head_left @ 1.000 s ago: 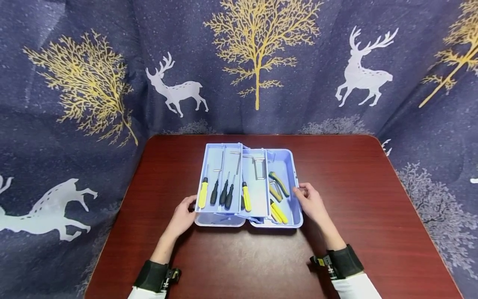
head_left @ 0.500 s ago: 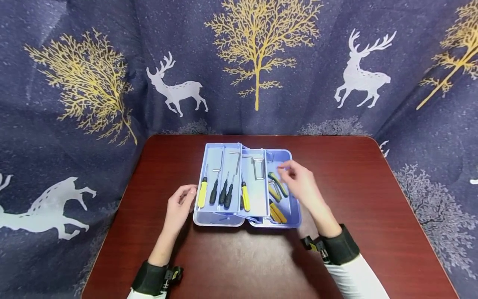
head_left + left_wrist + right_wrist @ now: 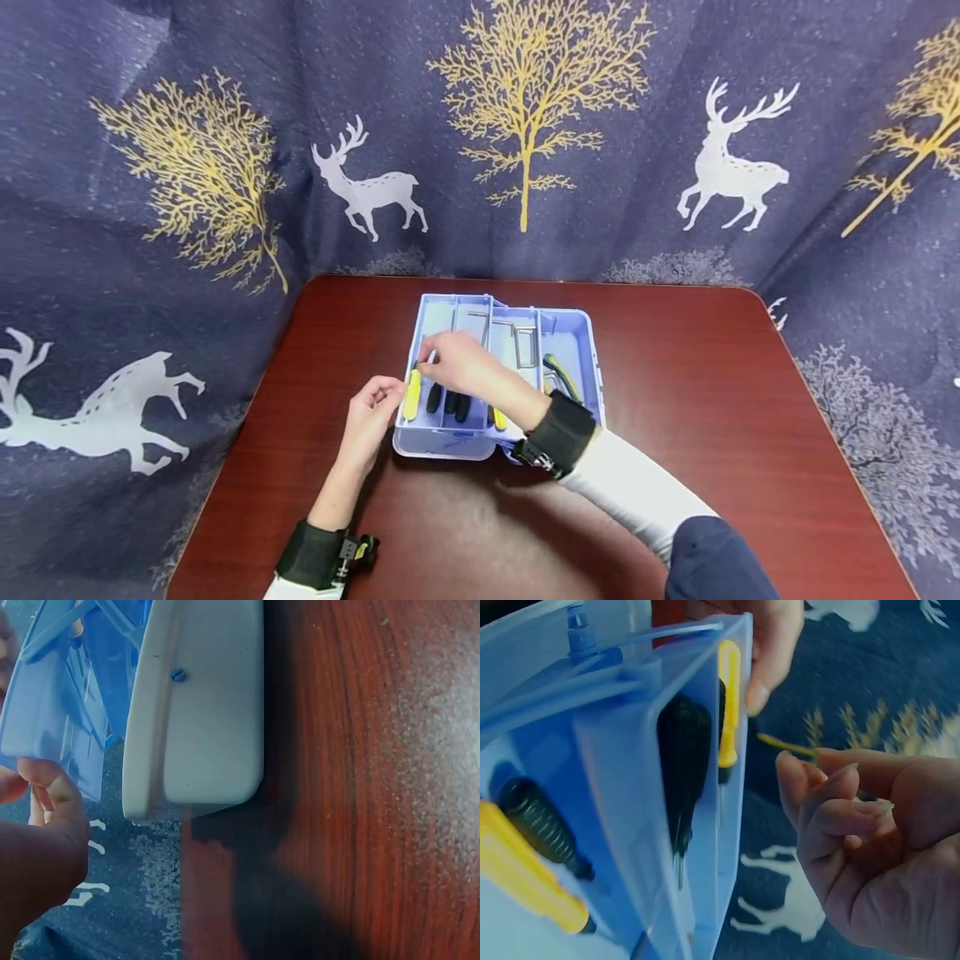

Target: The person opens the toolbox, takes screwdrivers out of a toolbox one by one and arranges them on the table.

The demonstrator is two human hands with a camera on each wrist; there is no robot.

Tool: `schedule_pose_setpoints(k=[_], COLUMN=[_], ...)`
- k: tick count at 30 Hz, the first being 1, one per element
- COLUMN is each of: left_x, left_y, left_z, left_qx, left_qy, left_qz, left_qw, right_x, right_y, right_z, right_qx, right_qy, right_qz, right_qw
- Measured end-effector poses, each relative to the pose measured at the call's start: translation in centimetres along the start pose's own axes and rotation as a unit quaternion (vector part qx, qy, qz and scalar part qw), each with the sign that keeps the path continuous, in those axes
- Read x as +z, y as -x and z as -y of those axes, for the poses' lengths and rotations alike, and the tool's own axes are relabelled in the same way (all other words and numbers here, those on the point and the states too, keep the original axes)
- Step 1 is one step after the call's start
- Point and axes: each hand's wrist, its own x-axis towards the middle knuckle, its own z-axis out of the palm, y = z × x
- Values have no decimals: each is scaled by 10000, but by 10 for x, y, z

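Note:
A blue cantilever toolbox (image 3: 447, 446) stands unfolded on the table, its stepped trays spread to the left. My left hand (image 3: 371, 412) is at the outer left side of the upper tray, fingertips right at its edge; the left wrist view shows a finger against the tray corner (image 3: 34, 742). Over that tray hovers my right hand (image 3: 461, 365), near the top of a yellow-handled screwdriver (image 3: 412, 396). Its fingers are loosely bent with nothing between them in the right wrist view. Black-handled screwdrivers (image 3: 684, 746) lie beside the yellow one, partly hidden in the head view by the right hand.
Hex keys (image 3: 527, 343) lie in the middle tray, along with another yellow-handled screwdriver (image 3: 500, 418). Green-and-yellow handled pliers (image 3: 562, 377) are in the deep right compartment. The right forearm crosses over the box. A patterned cloth (image 3: 600, 208) hangs behind the brown table (image 3: 675, 400).
My right hand has left the box's right rim and crossed leftward to the upper left tray. The left hand lifted slightly and stays by the left edge. The head view shifted a little.

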Motion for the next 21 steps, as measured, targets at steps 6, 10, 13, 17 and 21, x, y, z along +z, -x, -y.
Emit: schedule_pose_setpoints(k=[6,10,13,17,21], left_x=[-1,0,0,-1,-1], left_y=[1,0,0,1,0], left_z=[2,3,4,3,4], left_qx=[10,11,11,8,16], left_qy=[86,132,140,95,39], left_qz=[83,127,110,79,115], left_qw=[9999,9998,9998,9999,9999], right_x=[16,22,23,25,26], right_y=[-14,-17,-18,-18,-19], right_z=[15,15,15,14,13], right_qx=[-274,-269,-263,-144,9], right_qy=[612,848,961,988,1050], right_qz=[520,691,683,809,965], right_qw=[9964,9936,9927,9917,9898])
